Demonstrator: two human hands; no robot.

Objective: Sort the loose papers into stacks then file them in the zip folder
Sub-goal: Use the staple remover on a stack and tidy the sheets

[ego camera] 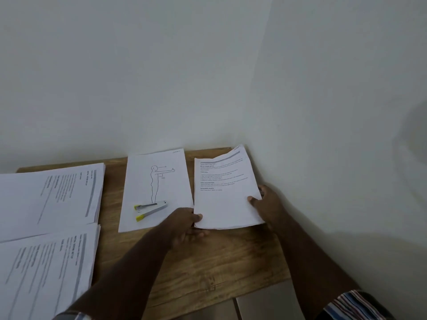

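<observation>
We see a plain pale wall (143,72) beyond the hands, meeting a second wall (346,93) on the right hand's side in a corner (258,112). The light is dim and even, with a soft grey shadow (413,135) far out past the right hand. A wooden bench (208,262) with brown grain fits into the corner, its back edge touching the wall.

Wooden table (208,262) against white wall. Text stack (227,192) between left fingers (196,218) and right fingers (253,199). Figure-drawing stack (147,185) just left of left fingers. Two text stacks (46,197) (41,273) far left. Grey flat items (265,301) near edge.
</observation>
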